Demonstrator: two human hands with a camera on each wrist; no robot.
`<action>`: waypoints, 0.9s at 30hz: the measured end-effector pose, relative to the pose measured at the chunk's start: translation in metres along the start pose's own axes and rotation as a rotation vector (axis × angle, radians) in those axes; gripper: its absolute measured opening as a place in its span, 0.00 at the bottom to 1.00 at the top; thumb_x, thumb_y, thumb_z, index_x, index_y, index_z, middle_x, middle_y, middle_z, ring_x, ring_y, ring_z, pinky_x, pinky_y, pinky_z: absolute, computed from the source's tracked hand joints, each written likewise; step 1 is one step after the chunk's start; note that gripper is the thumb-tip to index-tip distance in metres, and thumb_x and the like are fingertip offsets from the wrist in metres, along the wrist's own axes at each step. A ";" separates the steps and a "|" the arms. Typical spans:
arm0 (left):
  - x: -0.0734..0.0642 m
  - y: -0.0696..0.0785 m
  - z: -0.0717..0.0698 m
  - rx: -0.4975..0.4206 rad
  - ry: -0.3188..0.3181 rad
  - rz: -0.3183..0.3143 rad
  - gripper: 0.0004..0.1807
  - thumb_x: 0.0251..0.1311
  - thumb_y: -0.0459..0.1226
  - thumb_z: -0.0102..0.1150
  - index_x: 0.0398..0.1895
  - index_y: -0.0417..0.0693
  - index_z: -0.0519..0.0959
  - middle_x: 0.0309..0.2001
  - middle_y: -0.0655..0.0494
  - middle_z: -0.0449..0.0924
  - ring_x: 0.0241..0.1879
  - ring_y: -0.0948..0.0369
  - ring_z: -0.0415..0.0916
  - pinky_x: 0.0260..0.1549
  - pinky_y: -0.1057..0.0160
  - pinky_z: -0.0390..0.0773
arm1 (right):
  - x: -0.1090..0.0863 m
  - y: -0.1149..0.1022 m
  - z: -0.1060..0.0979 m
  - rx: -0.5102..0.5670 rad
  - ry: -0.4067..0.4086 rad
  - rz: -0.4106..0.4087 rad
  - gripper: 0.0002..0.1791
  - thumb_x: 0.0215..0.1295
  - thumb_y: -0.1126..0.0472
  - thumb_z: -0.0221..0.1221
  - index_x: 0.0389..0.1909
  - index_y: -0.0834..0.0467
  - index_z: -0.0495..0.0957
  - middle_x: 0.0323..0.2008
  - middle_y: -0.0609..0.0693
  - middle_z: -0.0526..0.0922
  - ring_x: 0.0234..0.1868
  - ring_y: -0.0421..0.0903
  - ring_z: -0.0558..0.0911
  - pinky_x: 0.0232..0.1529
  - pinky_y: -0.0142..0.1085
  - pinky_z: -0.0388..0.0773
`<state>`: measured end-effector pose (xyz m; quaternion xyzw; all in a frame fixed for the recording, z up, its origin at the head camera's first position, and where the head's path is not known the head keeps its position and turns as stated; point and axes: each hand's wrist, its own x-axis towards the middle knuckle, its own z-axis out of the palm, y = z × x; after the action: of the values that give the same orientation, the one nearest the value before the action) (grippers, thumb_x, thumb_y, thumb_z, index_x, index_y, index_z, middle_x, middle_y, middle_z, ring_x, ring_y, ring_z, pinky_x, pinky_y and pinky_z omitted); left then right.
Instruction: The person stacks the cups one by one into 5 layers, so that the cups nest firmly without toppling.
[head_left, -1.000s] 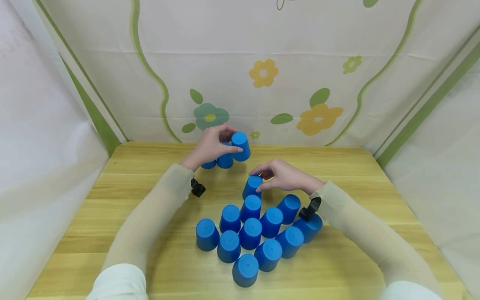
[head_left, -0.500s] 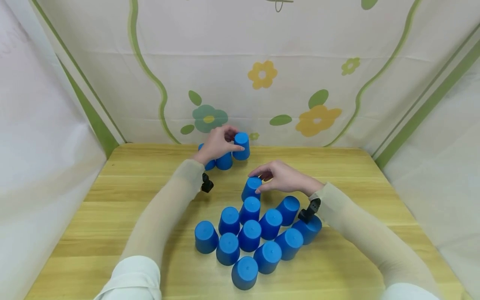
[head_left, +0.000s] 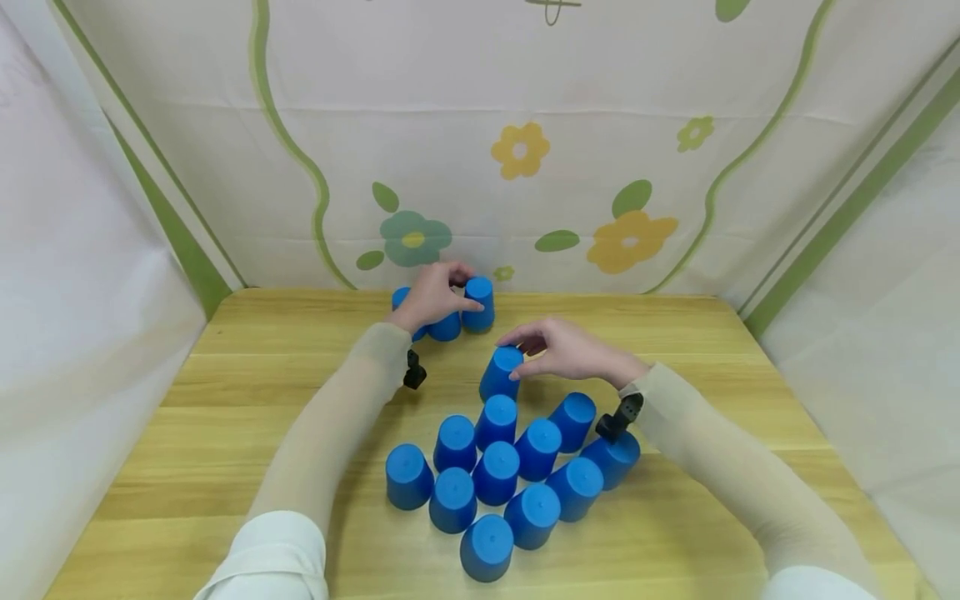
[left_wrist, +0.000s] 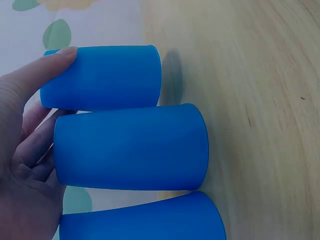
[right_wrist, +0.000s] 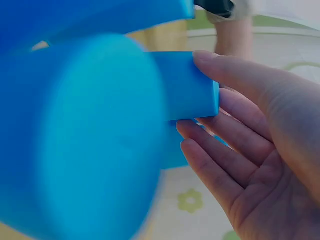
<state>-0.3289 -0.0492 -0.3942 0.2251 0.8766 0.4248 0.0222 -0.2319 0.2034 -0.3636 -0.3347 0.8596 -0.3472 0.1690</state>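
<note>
Near the back of the wooden table, my left hand [head_left: 435, 297] pinches an upside-down blue plastic cup [head_left: 478, 305] between thumb and fingers. That cup is at the right end of a short row, beside two more inverted cups [left_wrist: 130, 147] partly hidden by the hand. In the left wrist view, its rim hangs close over the tabletop. My right hand [head_left: 567, 350] grips another inverted cup [head_left: 500, 374] near its closed end, thumb on one side and fingers on the other. It stands out just behind the large group of blue cups [head_left: 496, 472].
Several inverted cups fill the table's [head_left: 247, 400] front middle, close together, with one cup [head_left: 409, 476] at their left edge. A white patterned cloth [head_left: 450, 150] rises directly behind the table. My right wrist camera [head_left: 620, 418] hangs over the rightmost cups.
My left hand has lowered its cup toward the table at the row's right end. My right hand has shifted its cup slightly up and away from the group.
</note>
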 end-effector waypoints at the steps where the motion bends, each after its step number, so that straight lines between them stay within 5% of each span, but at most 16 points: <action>1: 0.000 0.000 0.000 0.011 -0.003 -0.001 0.27 0.56 0.41 0.78 0.56 0.43 0.80 0.52 0.51 0.81 0.52 0.53 0.76 0.55 0.54 0.76 | -0.001 -0.001 -0.003 0.006 0.014 -0.011 0.26 0.63 0.58 0.72 0.61 0.62 0.81 0.54 0.49 0.84 0.51 0.46 0.84 0.56 0.46 0.80; 5: 0.003 0.000 0.002 0.031 -0.024 -0.008 0.25 0.55 0.40 0.78 0.55 0.44 0.80 0.50 0.52 0.82 0.50 0.55 0.77 0.54 0.56 0.77 | -0.003 -0.004 -0.021 -0.001 0.084 -0.038 0.25 0.63 0.59 0.72 0.60 0.62 0.81 0.54 0.51 0.85 0.52 0.49 0.84 0.56 0.49 0.80; 16: 0.004 -0.001 0.000 0.094 -0.081 -0.033 0.27 0.53 0.42 0.79 0.55 0.45 0.81 0.52 0.50 0.82 0.54 0.54 0.78 0.55 0.55 0.77 | 0.004 -0.002 -0.068 -0.033 0.270 0.066 0.27 0.63 0.54 0.73 0.62 0.56 0.81 0.54 0.52 0.84 0.52 0.50 0.84 0.51 0.45 0.83; 27: 0.004 0.006 -0.002 0.146 -0.135 -0.067 0.28 0.53 0.43 0.80 0.55 0.43 0.81 0.51 0.49 0.82 0.52 0.54 0.78 0.53 0.56 0.78 | 0.024 0.031 -0.074 -0.015 0.335 0.172 0.28 0.64 0.55 0.72 0.64 0.57 0.79 0.56 0.55 0.83 0.52 0.52 0.84 0.53 0.48 0.82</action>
<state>-0.3308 -0.0458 -0.3882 0.2249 0.9088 0.3426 0.0786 -0.3024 0.2393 -0.3350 -0.1986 0.9037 -0.3759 0.0502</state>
